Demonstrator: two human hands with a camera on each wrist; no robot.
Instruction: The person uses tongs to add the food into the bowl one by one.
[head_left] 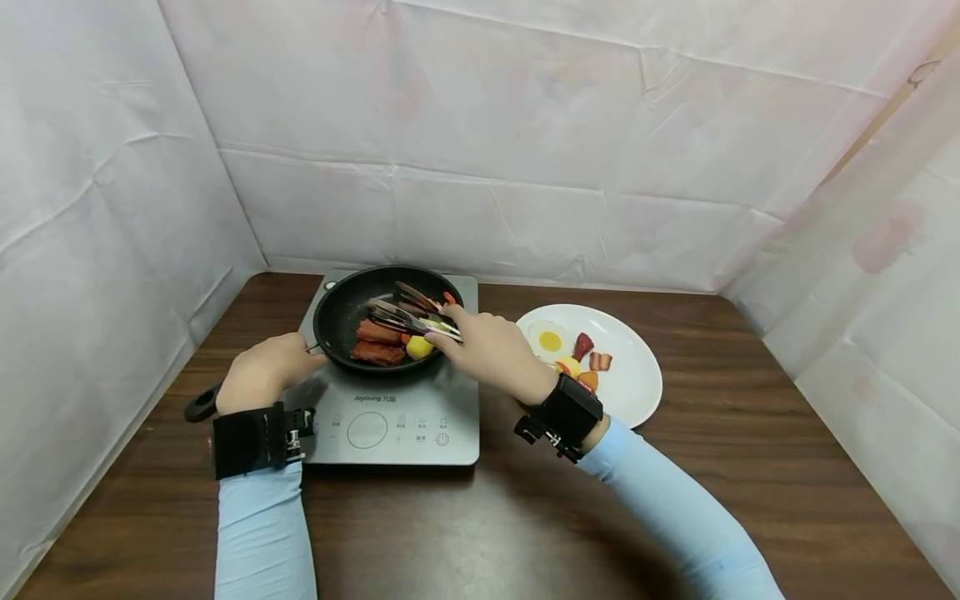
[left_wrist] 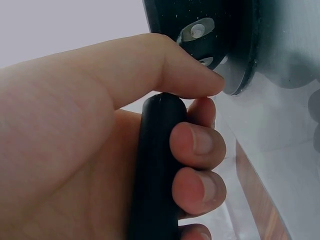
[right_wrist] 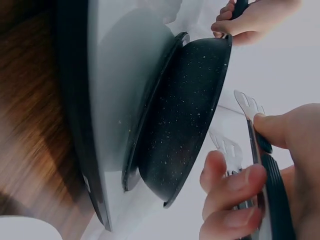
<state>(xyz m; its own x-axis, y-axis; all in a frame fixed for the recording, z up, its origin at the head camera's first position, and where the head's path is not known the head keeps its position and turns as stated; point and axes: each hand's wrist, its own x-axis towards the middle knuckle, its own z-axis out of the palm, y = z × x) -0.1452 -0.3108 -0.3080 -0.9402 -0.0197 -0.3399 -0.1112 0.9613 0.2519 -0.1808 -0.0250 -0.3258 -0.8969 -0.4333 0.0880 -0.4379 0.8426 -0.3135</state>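
My left hand (head_left: pixel 262 371) grips the black handle (left_wrist: pixel 156 175) of a frying pan (head_left: pixel 339 321), fingers wrapped round it and thumb along the top. The black, white-speckled pan is over the cooktop. Reddish-brown pieces of meat (head_left: pixel 377 353), a yellow piece (head_left: pixel 419 347) and some red bits are inside it. My right hand (head_left: pixel 491 346) holds metal tongs (right_wrist: pixel 274 192) with slotted ends and dark grips. In the head view the tongs' spread ends (head_left: pixel 390 317) reach into the pan, over the food.
Beneath the pan is a silver induction cooktop (head_left: pixel 330 442) with touch controls. A white plate (head_left: pixel 633 379) stands right of it, bearing a fried egg (head_left: pixel 550 340), a red drumstick-like piece (head_left: pixel 582 346), a bacon-like piece (head_left: pixel 600 361) and orange pieces. White sheeting (head_left: pixel 480 200) encloses the wooden table (head_left: pixel 735 400).
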